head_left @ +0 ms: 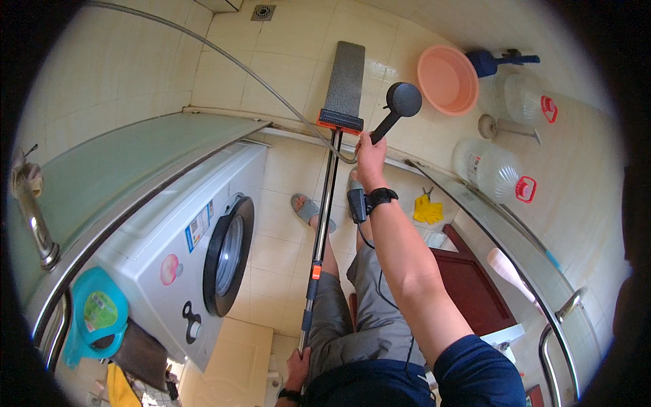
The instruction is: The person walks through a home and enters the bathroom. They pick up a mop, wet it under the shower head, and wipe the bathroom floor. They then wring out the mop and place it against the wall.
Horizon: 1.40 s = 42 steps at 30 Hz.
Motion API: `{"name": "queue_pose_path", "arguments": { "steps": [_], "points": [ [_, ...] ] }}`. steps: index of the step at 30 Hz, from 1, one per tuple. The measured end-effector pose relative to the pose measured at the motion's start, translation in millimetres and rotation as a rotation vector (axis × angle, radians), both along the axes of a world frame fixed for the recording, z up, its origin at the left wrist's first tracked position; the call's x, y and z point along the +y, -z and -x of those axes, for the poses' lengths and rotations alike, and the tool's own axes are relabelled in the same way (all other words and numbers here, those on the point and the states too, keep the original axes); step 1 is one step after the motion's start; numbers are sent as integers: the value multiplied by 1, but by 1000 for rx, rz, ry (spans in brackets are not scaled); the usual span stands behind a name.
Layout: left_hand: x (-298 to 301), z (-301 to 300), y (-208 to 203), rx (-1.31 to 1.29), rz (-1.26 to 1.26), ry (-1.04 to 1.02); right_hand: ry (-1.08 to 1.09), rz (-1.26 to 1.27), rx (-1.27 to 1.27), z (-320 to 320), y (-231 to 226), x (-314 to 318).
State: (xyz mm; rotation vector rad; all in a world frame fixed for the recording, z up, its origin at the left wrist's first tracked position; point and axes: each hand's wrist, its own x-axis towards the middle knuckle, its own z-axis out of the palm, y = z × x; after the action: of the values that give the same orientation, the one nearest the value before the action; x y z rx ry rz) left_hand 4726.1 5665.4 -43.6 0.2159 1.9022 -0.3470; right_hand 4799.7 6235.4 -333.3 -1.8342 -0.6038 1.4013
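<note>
The right hand is closed around the shower head handle, aiming it at the flat mop pad at twelve o'clock, while the left hand, wrapped round the pole at six o'clock, steadies it.

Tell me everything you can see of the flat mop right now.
The flat mop has a long metal pole with a dark lower section and an orange band, ending in an orange bracket holding a grey rectangular sponge head. The head lies flat on the cream tiled shower floor. The left hand grips the pole's near end; the right hand holds a dark shower head just beside the bracket.
</note>
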Motion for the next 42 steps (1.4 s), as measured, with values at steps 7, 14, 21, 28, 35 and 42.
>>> {"name": "queue_pose_path", "arguments": {
  "steps": [7,14,21,28,35,42],
  "points": [
    [8,1,-3,8,-30,15,-56,27,155,5,-1,6],
    [11,1,-3,5,8,14,-103,-48,252,17,4,12],
    [14,2,-5,-1,-11,36,-99,-52,186,18,8,20],
    [14,2,-4,-7,21,12,-27,-33,83,2,17,20],
    [11,3,-3,3,-4,52,-1,-14,61,-8,13,28],
    [7,4,-3,2,-7,9,-111,-43,96,7,18,30]
  ]
}}
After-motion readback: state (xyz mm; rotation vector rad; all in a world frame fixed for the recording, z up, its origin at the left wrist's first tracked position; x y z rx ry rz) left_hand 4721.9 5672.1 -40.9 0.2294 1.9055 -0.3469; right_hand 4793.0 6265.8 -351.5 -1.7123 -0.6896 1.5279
